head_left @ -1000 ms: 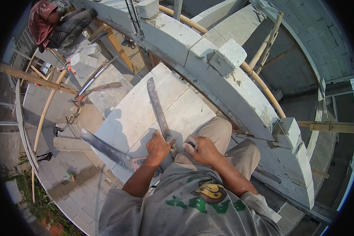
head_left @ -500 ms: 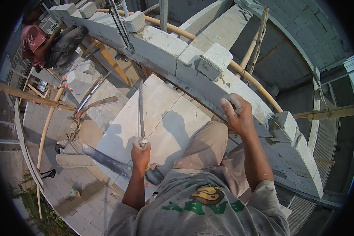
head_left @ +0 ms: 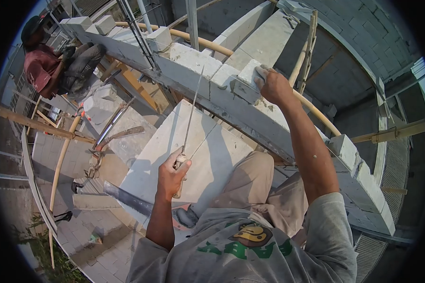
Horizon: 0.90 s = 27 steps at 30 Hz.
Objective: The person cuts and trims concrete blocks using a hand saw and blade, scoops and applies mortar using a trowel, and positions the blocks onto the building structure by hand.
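My left hand (head_left: 168, 175) is closed round the handle of a machete (head_left: 192, 113). Its long thin blade points up and away, edge-on to me, over the pale slabs (head_left: 163, 141) in front of my knees. My right hand (head_left: 276, 88) reaches out to a small white block (head_left: 247, 74) on top of the block wall (head_left: 186, 80), fingers curled over its near right edge. A hand saw (head_left: 130, 198) lies on the slabs by my left forearm, its grip partly hidden beside my shirt.
A hatchet-like tool (head_left: 120, 134) and a metal bar (head_left: 112, 123) lie to the left. Bamboo poles (head_left: 63, 160) stand at the platform's left side. Another person (head_left: 49, 70) sits at the upper left. Rebar (head_left: 139, 35) rises beside the wall.
My right hand has gone from a loose fist near the wall's side up and away onto the small block. My left hand has lifted slightly, turning the machete blade edge-on and tilting it right.
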Motion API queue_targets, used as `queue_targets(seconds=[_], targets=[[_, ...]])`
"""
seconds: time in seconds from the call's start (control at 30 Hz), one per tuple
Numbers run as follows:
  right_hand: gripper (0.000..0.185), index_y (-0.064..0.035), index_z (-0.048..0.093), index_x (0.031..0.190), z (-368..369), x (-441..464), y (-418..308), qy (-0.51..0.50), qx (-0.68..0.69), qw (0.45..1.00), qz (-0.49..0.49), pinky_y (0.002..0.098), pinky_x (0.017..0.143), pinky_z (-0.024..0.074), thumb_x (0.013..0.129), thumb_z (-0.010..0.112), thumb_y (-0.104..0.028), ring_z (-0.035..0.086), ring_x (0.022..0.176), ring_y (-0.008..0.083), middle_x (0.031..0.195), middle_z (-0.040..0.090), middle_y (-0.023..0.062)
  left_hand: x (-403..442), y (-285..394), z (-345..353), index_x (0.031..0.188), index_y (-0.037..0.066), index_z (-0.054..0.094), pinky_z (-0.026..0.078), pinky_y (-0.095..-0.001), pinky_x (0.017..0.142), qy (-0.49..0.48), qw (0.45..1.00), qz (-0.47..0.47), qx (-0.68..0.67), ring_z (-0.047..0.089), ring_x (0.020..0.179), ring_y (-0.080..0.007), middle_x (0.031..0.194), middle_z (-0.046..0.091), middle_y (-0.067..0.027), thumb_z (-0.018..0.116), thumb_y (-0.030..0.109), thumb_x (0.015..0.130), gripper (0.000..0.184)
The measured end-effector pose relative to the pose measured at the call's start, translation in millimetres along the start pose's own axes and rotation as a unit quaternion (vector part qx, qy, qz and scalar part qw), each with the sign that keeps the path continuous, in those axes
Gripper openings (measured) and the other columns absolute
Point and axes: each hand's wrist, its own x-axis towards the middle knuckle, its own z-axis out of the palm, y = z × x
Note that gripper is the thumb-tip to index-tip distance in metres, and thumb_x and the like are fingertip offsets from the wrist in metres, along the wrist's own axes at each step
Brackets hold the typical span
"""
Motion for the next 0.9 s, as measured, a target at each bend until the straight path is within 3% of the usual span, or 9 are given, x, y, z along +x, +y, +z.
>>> queue_targets(seconds=[0.13,0.23,0.37,0.47,0.67,0.77,0.9], targets=[[0.04,-0.0035,0.058,0.123,2.7,-4.7,-1.7,0.01,-0.014,1.0,-0.016,0.0411,0.092,0.0478,0.091,0.053,-0.028,0.06,0.107,0.0356,0.123,0.058,0.0214,30.6,1.3,-1.8,0.127,0.002,0.057,0.047,-0.0251,0.057,-0.037,0.999,-0.003,-0.011,0.054,0.064,-0.0086,0.083,0.061,-0.0022,0.072,0.028,0.083,0.054],[0.041,-0.0041,0.057,0.125,-9.3,-4.2,-11.7,-0.052,-0.033,0.998,0.022,0.0407,0.094,0.047,0.092,0.052,-0.028,0.058,0.112,0.0349,0.129,0.055,0.021,60.9,15.2,-3.6,0.126,0.001,0.058,0.047,-0.0256,0.061,-0.08,0.997,0.008,0.018,0.054,0.067,-0.0096,0.084,0.061,-0.0022,0.071,0.032,0.083,0.054],[0.042,-0.0038,0.056,0.127,3.6,-5.3,2.9,-0.006,-0.031,0.999,-0.02,0.0396,0.097,0.0455,0.091,0.054,-0.026,0.056,0.116,0.0352,0.133,0.052,0.0211,88.0,36.8,6.8,0.122,0.0,0.06,0.046,-0.0258,0.07,-0.157,0.985,0.048,0.056,0.054,0.073,-0.0101,0.084,0.062,-0.0023,0.069,0.035,0.084,0.053],[0.042,-0.0034,0.056,0.128,6.8,-6.3,1.9,0.007,-0.014,1.0,-0.018,0.0389,0.1,0.0438,0.091,0.056,-0.024,0.054,0.118,0.0359,0.133,0.051,0.0216,97.3,42.9,12.6,0.124,-0.004,0.057,0.047,-0.024,0.05,-0.177,0.984,0.015,-0.026,0.057,0.067,-0.0083,0.08,0.059,-0.0018,0.072,0.03,0.083,0.055],[0.044,-0.0031,0.054,0.129,10.6,-10.6,6.5,0.02,-0.017,0.999,-0.035,0.0386,0.102,0.0421,0.092,0.056,-0.026,0.049,0.124,0.0369,0.133,0.05,0.0252,94.4,44.0,16.7,0.119,-0.002,0.06,0.047,-0.0238,0.05,-0.18,0.983,0.001,-0.026,0.057,0.067,-0.0076,0.079,0.058,0.0001,0.071,0.03,0.084,0.049],[0.044,-0.0036,0.054,0.129,13.0,-11.1,7.7,0.03,-0.009,0.999,-0.036,0.0389,0.102,0.0416,0.092,0.056,-0.026,0.048,0.125,0.0371,0.134,0.049,0.0247,92.2,42.5,16.8,0.117,0.001,0.063,0.044,-0.0256,0.061,-0.18,0.984,0.003,-0.008,0.053,0.067,-0.0088,0.076,0.059,0.0001,0.068,0.035,0.084,0.047],[0.043,-0.0048,0.055,0.13,12.7,-13.7,5.6,0.033,-0.002,0.999,-0.017,0.0389,0.103,0.0409,0.092,0.056,-0.026,0.047,0.127,0.0362,0.136,0.049,0.0227,91.3,40.4,18.3,0.118,-0.001,0.061,0.045,-0.0251,0.064,-0.186,0.982,0.0,0.029,0.055,0.07,-0.009,0.081,0.059,0.0,0.071,0.034,0.083,0.051]])
